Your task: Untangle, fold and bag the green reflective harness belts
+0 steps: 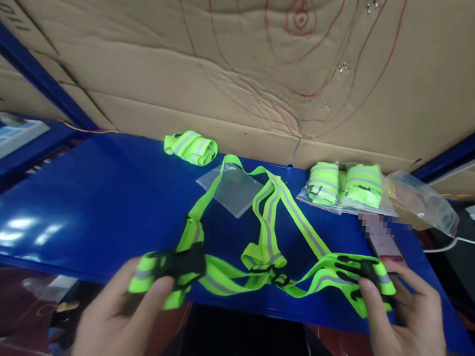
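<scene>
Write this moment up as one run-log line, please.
left hand: gripping lime reflective harness near black buckle | right hand: gripping harness by pronged buckle | surface: blue table | table rear: rolled reflective straps

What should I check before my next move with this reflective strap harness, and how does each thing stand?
1. Left hand has a hold: ok, it grips a folded end of the reflective strap harness.
2. Right hand has a hold: ok, it grips the opposite end.
3. Black buckle at the left hand fastened: cannot tell, it is blurred.
4. Middle straps lying flat: not ok, they curl and loop.
5. Flat clear bag clear of the straps: not ok, a strap crosses its left side in view.
6. Rolled strap bundle at the back left apart from the harness: ok.
</scene>
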`<state>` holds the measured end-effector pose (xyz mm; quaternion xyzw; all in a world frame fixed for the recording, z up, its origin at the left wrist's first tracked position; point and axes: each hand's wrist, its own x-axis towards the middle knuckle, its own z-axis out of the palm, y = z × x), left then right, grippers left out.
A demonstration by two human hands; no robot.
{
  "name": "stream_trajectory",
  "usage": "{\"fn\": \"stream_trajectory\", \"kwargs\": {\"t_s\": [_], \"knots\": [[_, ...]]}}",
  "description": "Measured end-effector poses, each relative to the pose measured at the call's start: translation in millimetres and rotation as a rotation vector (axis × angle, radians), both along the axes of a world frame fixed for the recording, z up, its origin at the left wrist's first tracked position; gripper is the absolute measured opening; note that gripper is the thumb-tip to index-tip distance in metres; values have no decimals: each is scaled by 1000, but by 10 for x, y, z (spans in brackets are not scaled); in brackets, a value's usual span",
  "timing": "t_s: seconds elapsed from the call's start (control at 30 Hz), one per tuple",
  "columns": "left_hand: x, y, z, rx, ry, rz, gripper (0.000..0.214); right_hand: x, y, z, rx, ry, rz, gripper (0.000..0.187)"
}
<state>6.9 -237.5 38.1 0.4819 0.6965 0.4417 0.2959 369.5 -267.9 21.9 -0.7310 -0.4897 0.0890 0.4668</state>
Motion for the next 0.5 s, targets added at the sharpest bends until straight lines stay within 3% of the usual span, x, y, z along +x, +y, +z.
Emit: {"fn": "stream_trajectory", "kwargs": {"t_s": [0.17, 0.3, 0.4, 0.5], "knots": [[573, 219, 22, -17, -269, -158, 56, -496, 281, 174, -71, -6, 299, 44], [861, 246, 25, -79, -435, -193, 53, -672, 387, 153, -60, 96, 395, 36], [914, 253, 44, -124, -500, -209, 54, -729, 411, 108, -56, 262, 405, 34], [896, 278, 33, -134, -526, -155, 58, -758, 419, 104, -46, 404, 265, 33]]}}
